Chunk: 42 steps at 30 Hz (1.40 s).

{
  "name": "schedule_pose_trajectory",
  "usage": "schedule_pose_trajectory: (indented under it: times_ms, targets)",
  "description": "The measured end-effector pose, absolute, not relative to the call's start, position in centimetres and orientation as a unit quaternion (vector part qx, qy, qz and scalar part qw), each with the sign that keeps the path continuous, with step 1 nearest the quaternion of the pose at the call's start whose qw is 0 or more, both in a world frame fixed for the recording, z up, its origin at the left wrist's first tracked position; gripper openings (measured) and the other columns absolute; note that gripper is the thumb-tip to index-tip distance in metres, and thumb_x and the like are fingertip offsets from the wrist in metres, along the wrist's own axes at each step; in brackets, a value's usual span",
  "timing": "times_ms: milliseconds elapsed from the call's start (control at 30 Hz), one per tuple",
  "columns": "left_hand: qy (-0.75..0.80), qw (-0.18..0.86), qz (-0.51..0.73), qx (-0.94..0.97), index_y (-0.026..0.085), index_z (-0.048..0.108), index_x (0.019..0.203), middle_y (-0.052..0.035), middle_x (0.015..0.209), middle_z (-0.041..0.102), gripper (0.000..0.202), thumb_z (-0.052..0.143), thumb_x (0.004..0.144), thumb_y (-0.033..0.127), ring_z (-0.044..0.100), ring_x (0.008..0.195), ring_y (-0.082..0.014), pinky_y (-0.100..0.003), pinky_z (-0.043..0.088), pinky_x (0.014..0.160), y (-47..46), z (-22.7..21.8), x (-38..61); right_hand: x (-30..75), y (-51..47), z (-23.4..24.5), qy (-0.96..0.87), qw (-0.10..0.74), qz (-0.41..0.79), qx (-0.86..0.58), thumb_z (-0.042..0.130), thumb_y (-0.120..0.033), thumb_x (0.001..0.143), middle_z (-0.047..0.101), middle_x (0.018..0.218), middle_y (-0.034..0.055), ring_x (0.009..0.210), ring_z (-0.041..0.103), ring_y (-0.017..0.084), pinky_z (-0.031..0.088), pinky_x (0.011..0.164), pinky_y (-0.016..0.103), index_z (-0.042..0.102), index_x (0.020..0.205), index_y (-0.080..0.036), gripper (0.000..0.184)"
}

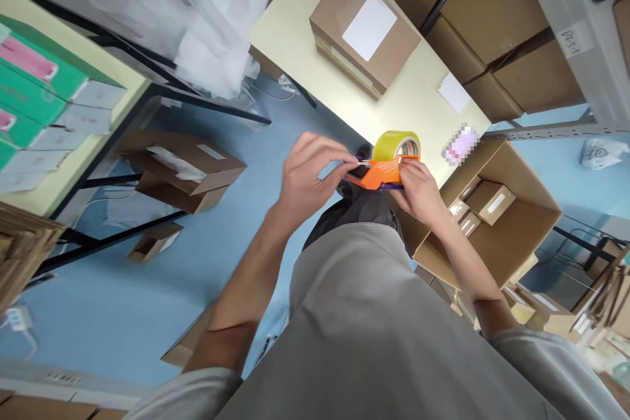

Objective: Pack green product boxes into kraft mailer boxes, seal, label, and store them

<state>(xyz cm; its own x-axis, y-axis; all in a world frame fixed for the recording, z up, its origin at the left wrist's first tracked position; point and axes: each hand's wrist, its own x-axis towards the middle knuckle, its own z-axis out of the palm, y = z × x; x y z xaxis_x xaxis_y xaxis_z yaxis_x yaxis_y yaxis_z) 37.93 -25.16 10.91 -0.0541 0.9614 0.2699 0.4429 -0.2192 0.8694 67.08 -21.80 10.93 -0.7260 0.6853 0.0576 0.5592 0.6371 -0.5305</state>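
Note:
An orange tape dispenser (378,174) with a yellow tape roll (386,146) on it is held in front of my body, over the near corner of the cream table. My right hand (418,187) is closed around its right end, beside the roll. With thumb and forefinger, my left hand (315,174) pinches at the dispenser's left tip; whether it grips the tape end there is too small to tell. On the table beyond lies a closed cardboard box (364,26) with a white label (370,26) on top.
To the right, a large open carton (534,223) holds several small boxes. A white card (453,92) and a blurred purple item (461,144) lie on the table (290,6). Green boxes (44,95) fill the left table. Cardboard boxes (189,167) sit on the blue floor (113,302).

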Motion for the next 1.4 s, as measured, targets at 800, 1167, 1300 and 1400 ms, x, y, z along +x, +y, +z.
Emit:
schedule_pose_trajectory:
  times_ms: [800, 1167, 1300, 1400]
  targets:
    - [0.696, 0.273, 0.567, 0.346, 0.031, 0.072, 0.105, -0.0043, 0.105, 0.075, 0.043, 0.065, 0.114, 0.073, 0.07, 0.099, -0.0199, -0.036, 0.058, 0.088, -7.9, -14.9, 42.8, 67.8, -13.6, -7.9, -0.794, -0.014, 0.041, -0.606, 0.045, -0.046, 0.124, 0.078, 0.108, 0.0204, 0.112, 0.076, 0.036, 0.061, 0.113, 0.058, 0.069, 0.126, -0.014, 0.04]
    - [0.683, 0.279, 0.599, 0.313, 0.032, 0.077, 0.103, -0.0062, 0.103, 0.073, 0.042, 0.07, 0.109, 0.073, 0.072, 0.101, -0.0243, -0.038, 0.065, 0.09, -6.4, -15.6, 43.8, 67.1, -13.9, -9.9, -0.758, -0.017, 0.046, -0.65, 0.044, -0.042, 0.123, 0.078, 0.109, 0.0244, 0.112, 0.076, 0.039, 0.058, 0.114, 0.06, 0.069, 0.135, -0.007, 0.045]
    - [0.673, 0.296, 0.609, 0.298, 0.031, 0.077, 0.104, -0.0062, 0.106, 0.072, 0.039, 0.077, 0.106, 0.07, 0.075, 0.106, -0.0254, -0.038, 0.068, 0.094, -5.9, -15.9, 44.0, 66.6, -13.8, -10.1, -0.747, -0.018, 0.052, -0.662, 0.045, -0.04, 0.122, 0.078, 0.115, 0.0264, 0.115, 0.076, 0.04, 0.059, 0.113, 0.061, 0.068, 0.14, -0.007, 0.043]
    - [0.676, 0.291, 0.611, 0.292, 0.031, 0.077, 0.106, -0.006, 0.108, 0.072, 0.036, 0.078, 0.107, 0.067, 0.076, 0.11, -0.0249, -0.037, 0.069, 0.095, -5.8, -15.9, 44.2, 66.4, -14.0, -10.1, -0.743, -0.025, 0.04, -0.668, 0.045, -0.041, 0.122, 0.078, 0.111, 0.0244, 0.111, 0.076, 0.038, 0.059, 0.113, 0.06, 0.069, 0.136, -0.009, 0.043]
